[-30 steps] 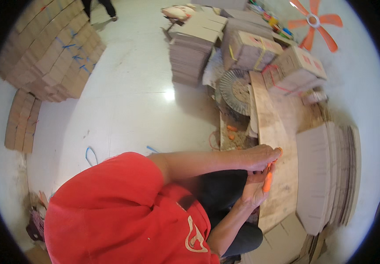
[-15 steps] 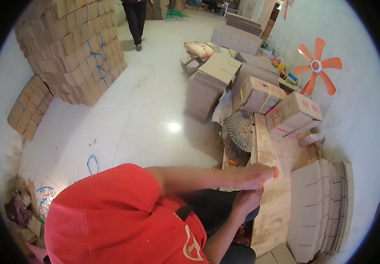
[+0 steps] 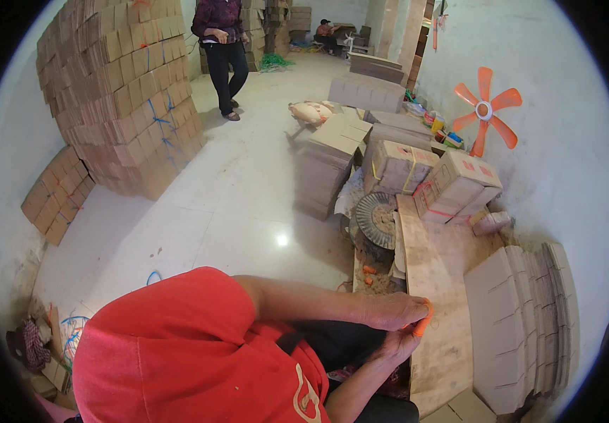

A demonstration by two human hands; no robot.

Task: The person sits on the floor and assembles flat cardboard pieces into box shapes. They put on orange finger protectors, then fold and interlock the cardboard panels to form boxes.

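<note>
Two hands, head view: left hand (image 3: 396, 310), closed about the far end of a curved orange object (image 3: 423, 321); right hand (image 3: 396, 345), nearer, at the object's near end, its grip partly hidden and whether closed cannot be told. The orange object lies between the hands, over the left edge of a wooden worktop (image 3: 445, 359); exact kind not distinguishable.

One red garment (image 3: 177, 345), worn, near left. Small orange pieces (image 3: 369, 270), left of the worktop, amid brown debris. One round dark ribbed item (image 3: 375, 220), just beyond them. Two strapped cardboard cartons at the worktop's far end: one with yellow strapping (image 3: 403, 166), one with red strapping (image 3: 452, 185), side by side. Flat cardboard sheets (image 3: 502, 324), stacked on edge, right. One orange-bladed fan (image 3: 484, 111), far right, by the wall. One tall stack of bundled cardboard (image 3: 121, 106), far left, blue ties visible. One standing person (image 3: 223, 53) in black trousers, far, right of that stack; one seated person (image 3: 326, 37), farther back.
</note>
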